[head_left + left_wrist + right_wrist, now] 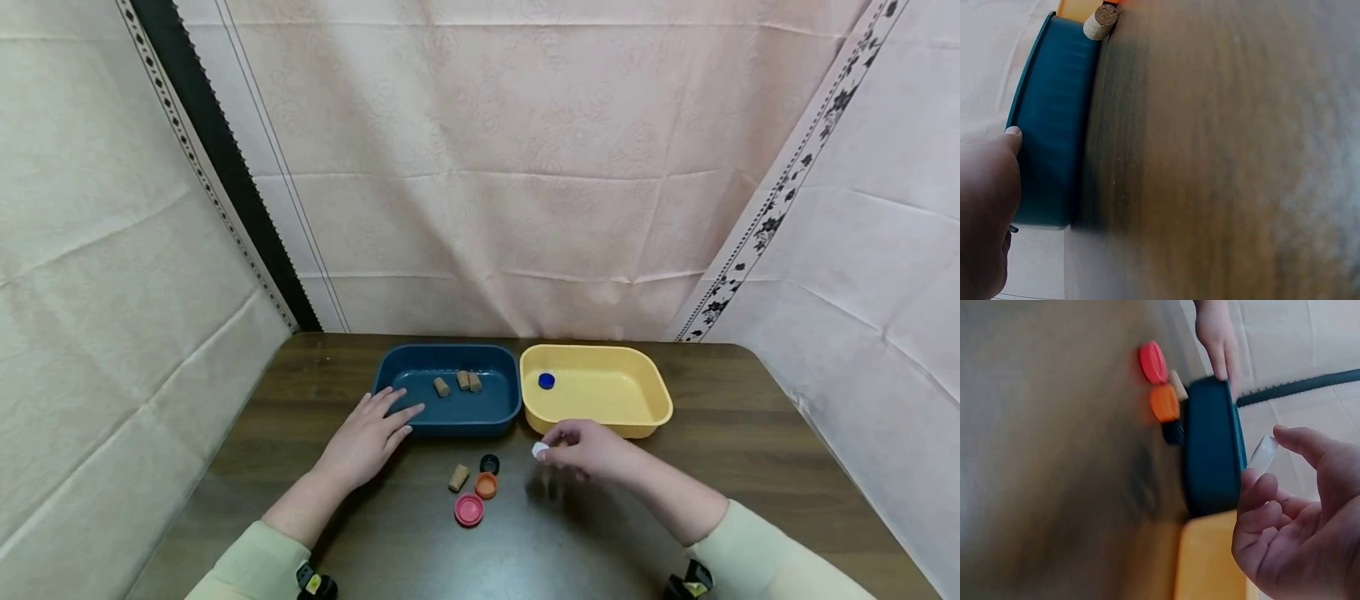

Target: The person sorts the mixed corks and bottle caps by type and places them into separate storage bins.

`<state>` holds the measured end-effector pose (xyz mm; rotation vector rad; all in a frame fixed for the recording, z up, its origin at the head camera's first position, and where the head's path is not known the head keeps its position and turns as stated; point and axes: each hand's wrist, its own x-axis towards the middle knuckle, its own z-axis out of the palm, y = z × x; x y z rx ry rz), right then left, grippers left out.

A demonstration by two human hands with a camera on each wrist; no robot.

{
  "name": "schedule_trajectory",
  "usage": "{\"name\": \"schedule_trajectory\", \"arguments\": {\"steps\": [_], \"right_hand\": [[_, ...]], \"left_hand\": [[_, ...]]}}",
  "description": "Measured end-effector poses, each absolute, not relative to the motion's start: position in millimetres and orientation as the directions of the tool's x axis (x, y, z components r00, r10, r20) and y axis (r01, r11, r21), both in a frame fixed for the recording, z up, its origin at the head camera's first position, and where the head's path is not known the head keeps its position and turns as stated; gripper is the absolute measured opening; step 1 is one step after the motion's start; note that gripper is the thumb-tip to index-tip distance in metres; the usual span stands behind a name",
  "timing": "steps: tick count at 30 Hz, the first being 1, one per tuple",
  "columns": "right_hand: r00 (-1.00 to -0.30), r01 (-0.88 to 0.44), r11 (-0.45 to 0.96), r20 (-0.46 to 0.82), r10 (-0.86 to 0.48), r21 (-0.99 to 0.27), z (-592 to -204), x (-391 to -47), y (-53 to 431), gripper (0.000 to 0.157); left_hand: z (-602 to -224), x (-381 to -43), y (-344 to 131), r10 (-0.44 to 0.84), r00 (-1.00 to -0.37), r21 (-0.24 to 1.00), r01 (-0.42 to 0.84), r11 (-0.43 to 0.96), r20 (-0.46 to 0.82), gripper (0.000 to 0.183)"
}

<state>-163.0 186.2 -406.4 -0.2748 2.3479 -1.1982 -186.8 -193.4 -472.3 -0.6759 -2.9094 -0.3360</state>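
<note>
Right hand [592,451] pinches a white cap [538,449] over open counter [532,525]. Left hand [363,442], fingers apart, touches the rim of the blue tray [472,428].

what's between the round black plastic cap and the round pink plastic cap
In the head view, a round orange plastic cap lies between the black cap and the pink cap. The right wrist view agrees.
</note>
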Motion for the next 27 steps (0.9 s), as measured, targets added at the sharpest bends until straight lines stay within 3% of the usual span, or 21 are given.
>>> {"name": "schedule_trajectory", "arguments": {"steps": [16,27], "right_hand": [[-0.886,0.176,0.548,-0.373,-0.273,-0.818,-377,-214,231,0.037],[-0.946,0.002,0.796,-0.26,-0.196,-0.605,-397,-259,230,0.037]], "left_hand": [[-474,-187,-193,0.422,-0.89,0.188,0.45,0.873,0.175,0.042],[-472,-187,-192,0.413,-0.893,0.177,0.442,0.879,0.177,0.043]]}}
